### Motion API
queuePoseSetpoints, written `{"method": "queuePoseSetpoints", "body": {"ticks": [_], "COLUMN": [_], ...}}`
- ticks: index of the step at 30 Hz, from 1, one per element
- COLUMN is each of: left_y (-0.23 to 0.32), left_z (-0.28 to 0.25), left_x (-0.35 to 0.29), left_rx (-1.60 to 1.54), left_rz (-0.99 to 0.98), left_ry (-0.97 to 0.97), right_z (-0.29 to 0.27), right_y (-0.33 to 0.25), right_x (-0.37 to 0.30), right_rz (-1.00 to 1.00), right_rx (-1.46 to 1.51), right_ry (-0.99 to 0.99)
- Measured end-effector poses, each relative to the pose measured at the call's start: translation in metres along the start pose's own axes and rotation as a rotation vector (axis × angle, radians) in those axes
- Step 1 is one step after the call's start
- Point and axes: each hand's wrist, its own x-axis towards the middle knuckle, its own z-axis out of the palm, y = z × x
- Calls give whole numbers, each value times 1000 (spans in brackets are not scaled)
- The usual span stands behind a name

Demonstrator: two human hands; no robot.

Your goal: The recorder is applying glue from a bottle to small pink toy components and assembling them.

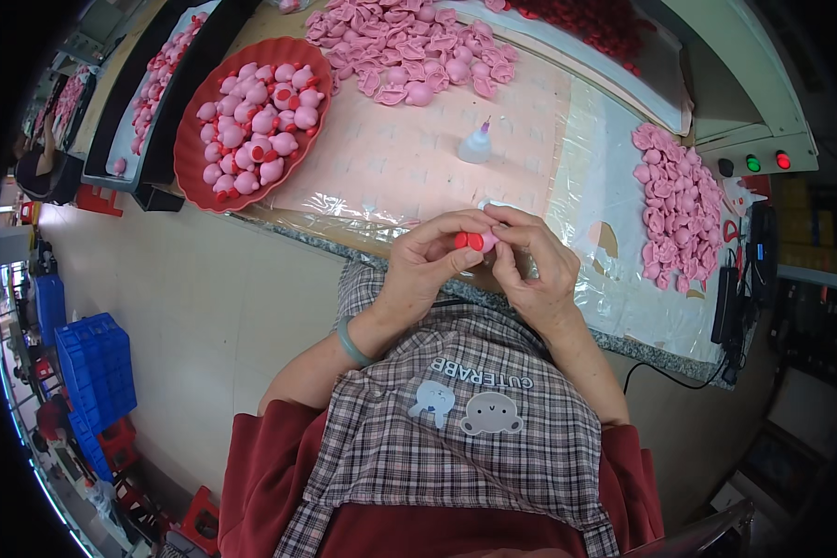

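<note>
Both hands meet over the table's near edge, around a small pink toy part with red round pieces [475, 242]. My left hand [417, 270] is closed, pinching the part between thumb and fingers. My right hand [544, 279] is closed on its pink end, fingertips bent against it. Just behind the fingertips lies something white and thin, too small to name. Farther off on the table stands a small translucent squeeze bottle [475, 146] with a thin purple needle tip, touched by neither hand.
A red scalloped bowl [184, 149] of pink-and-red parts sits at the left. Pink soft parts are heaped at the back [405, 46] and the right [676, 209]. A machine housing with lit buttons [753, 164] stands back right; a black cable [670, 374] hangs near the right edge.
</note>
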Motion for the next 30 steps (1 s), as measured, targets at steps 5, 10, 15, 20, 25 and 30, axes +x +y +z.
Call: {"method": "queuePoseSetpoints", "body": {"ticks": [5, 10, 15, 20, 25, 30], "left_y": [1, 9, 66, 141, 153, 106], "left_z": [-1, -7, -35, -91, -94, -64], "left_x": [-2, -4, 7, 34, 51, 83], "left_rx": [71, 103, 682, 1352, 1774, 1563], "left_rz": [-35, -38, 263, 613, 720, 752], "left_ry": [12, -24, 196, 433, 467, 148], "right_z": [1, -1, -11, -26, -33, -49], "right_y": [-2, -10, -15, 4, 13, 20], "right_x": [2, 4, 17, 15, 14, 26], "right_rz": [-48, 19, 171, 74, 91, 108], "right_rx": [-24, 51, 117, -33, -50, -105], "right_ry": [31, -52, -153, -157, -168, -95]}}
